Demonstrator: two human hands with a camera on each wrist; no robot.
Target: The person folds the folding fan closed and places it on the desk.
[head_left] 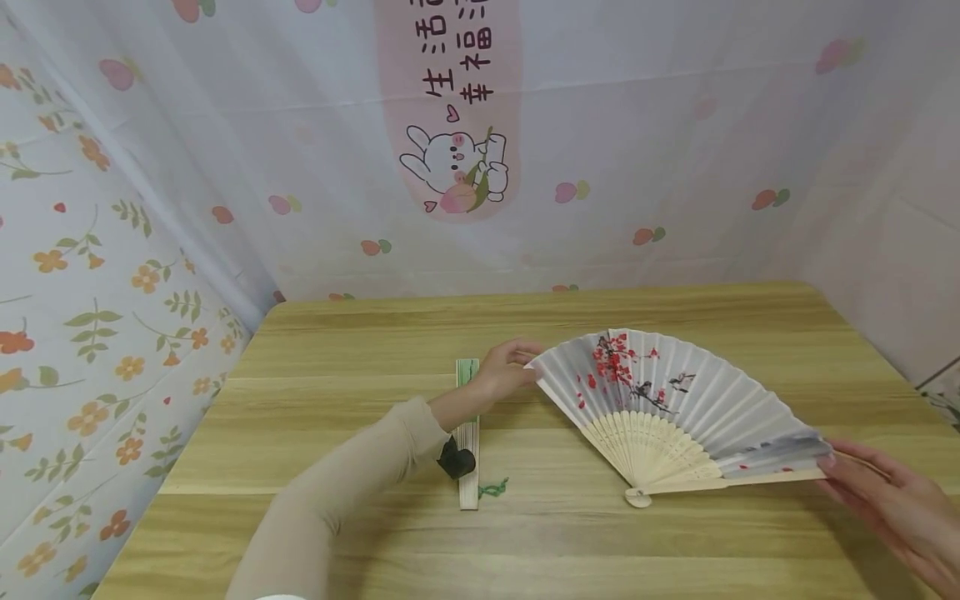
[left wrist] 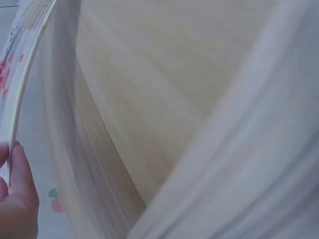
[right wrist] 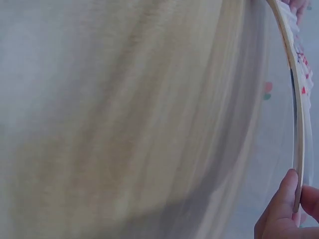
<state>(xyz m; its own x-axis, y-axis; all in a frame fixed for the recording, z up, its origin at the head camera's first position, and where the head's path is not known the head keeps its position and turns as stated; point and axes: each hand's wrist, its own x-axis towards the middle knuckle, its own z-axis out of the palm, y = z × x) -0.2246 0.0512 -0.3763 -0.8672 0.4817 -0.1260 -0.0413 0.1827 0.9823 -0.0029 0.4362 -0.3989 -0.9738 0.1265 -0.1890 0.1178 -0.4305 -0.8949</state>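
Observation:
A folding fan (head_left: pixel 667 392) is spread wide over the right half of the table, its pale fabric printed with red blossoms and birds. My left hand (head_left: pixel 501 373) pinches the outer rib at the fan's left end; the left wrist view shows thumb and fingers (left wrist: pixel 22 174) on either side of that rib. At the opposite end, my right hand (head_left: pixel 888 500) grips the other outer rib, also seen between thumb and fingers in the right wrist view (right wrist: pixel 289 204). The fan's pivot end (head_left: pixel 638 497) points toward the near side.
Under my left forearm lies a folded fan (head_left: pixel 468 492) with green on its top and a green cord (head_left: pixel 493 488). A black object (head_left: pixel 456 458) sits across it, its kind unclear. The wooden table (head_left: pixel 337 350) meets a printed curtain (head_left: pixel 637 150) behind.

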